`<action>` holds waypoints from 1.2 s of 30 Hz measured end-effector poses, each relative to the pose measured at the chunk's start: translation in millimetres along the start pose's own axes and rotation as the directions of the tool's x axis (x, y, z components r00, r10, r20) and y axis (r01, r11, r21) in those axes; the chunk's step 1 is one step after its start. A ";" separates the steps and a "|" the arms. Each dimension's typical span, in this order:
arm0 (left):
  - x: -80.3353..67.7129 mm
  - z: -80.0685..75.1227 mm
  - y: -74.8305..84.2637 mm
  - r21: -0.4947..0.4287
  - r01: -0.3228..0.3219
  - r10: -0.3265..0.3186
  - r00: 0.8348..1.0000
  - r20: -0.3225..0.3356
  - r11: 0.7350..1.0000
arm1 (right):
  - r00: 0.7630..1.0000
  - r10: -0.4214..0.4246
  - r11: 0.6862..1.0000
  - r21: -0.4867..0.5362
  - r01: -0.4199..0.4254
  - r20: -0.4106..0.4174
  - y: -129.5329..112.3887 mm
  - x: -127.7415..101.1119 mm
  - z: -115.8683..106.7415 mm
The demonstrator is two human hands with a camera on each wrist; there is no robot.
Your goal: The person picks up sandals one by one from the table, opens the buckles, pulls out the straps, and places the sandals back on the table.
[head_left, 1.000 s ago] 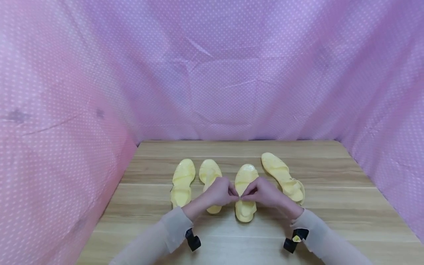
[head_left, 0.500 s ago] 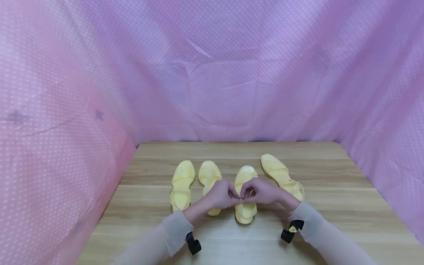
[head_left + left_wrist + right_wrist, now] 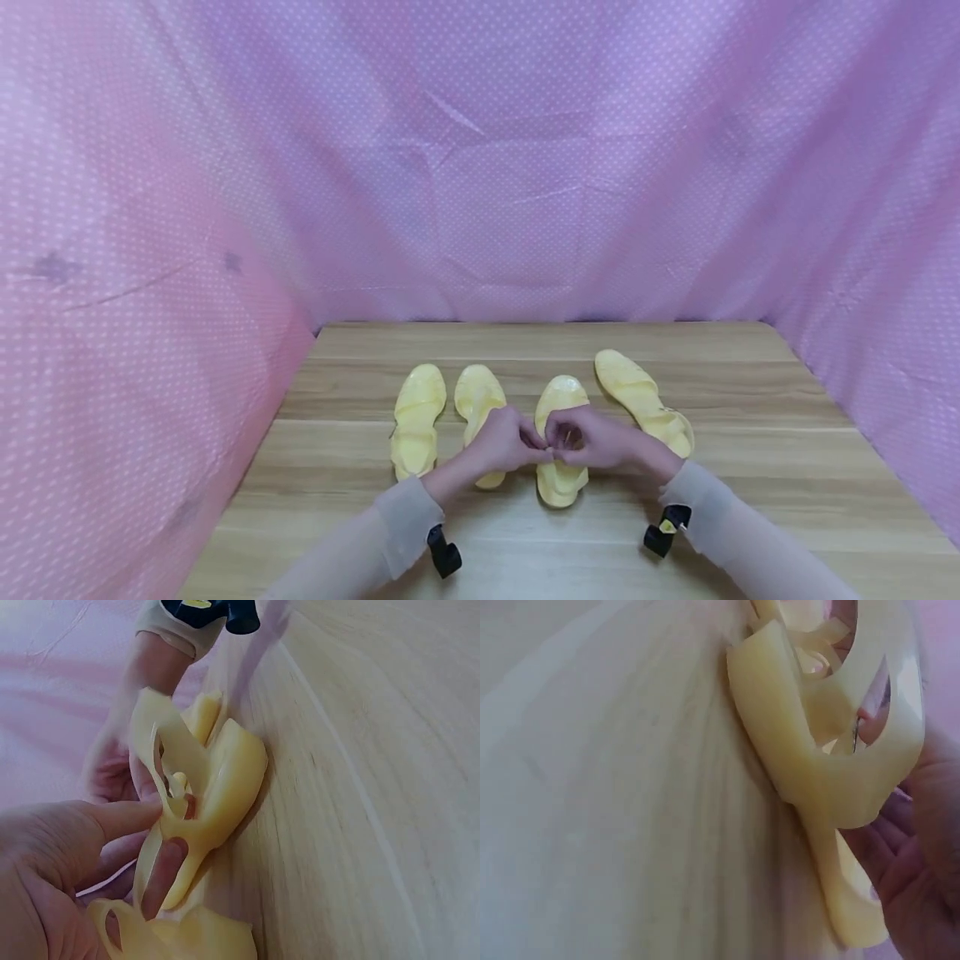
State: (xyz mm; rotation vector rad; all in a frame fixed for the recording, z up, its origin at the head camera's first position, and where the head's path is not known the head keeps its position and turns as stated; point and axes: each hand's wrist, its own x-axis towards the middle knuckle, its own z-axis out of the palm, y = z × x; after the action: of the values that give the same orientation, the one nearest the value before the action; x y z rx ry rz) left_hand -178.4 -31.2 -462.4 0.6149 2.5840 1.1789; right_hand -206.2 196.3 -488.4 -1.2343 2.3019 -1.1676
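Note:
Over the pale yellow sandal in the middle right of the table, my two hands meet fingertip to fingertip in the head view. My left hand pinches the sandal's thin strap between thumb and finger; in the left wrist view one finger passes under the strap. My right hand pinches at the same strap from the other side. A small metal pin shows through the strap opening in the right wrist view. The right fingertips are partly hidden behind the sandal's yellow heel part.
Two more yellow sandals, one at far left and one beneath my left forearm, lie on the wooden table. Another sandal lies slanted at the right, near my right wrist. Pink dotted cloth surrounds the table.
Both hands stay together at the sandal's strap. The right fingers have rounded more and shifted slightly against the left fingertips. The sandals lie as before; the whole view has moved a little.

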 end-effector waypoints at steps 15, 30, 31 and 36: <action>-0.5 -1.0 2.4 -0.018 0.059 -0.058 0.998 0.009 0.998 | 0.997 0.011 0.999 -0.036 -0.014 -0.078 -4.2 -3.3 3.9; -1.7 -0.8 0.9 -0.013 0.065 -0.065 0.998 0.007 0.998 | 0.997 0.071 0.986 0.154 -0.066 -0.027 1.9 -4.5 2.4; -1.7 -0.7 1.5 -0.014 0.066 -0.066 0.998 0.010 0.998 | 0.997 0.068 0.985 0.161 -0.063 -0.025 1.8 -4.9 2.5; -1.0 1.3 4.5 -0.041 0.049 -0.049 0.999 0.011 0.998 | 0.994 0.105 0.982 0.163 -0.098 -0.039 -2.9 -5.1 1.6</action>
State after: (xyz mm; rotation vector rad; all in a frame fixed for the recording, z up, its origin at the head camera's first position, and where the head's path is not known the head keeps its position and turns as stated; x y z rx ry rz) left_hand -175.7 -28.1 -459.7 0.5447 2.5442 1.2075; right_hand -200.6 198.6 -487.9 -1.0301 2.2247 -1.3302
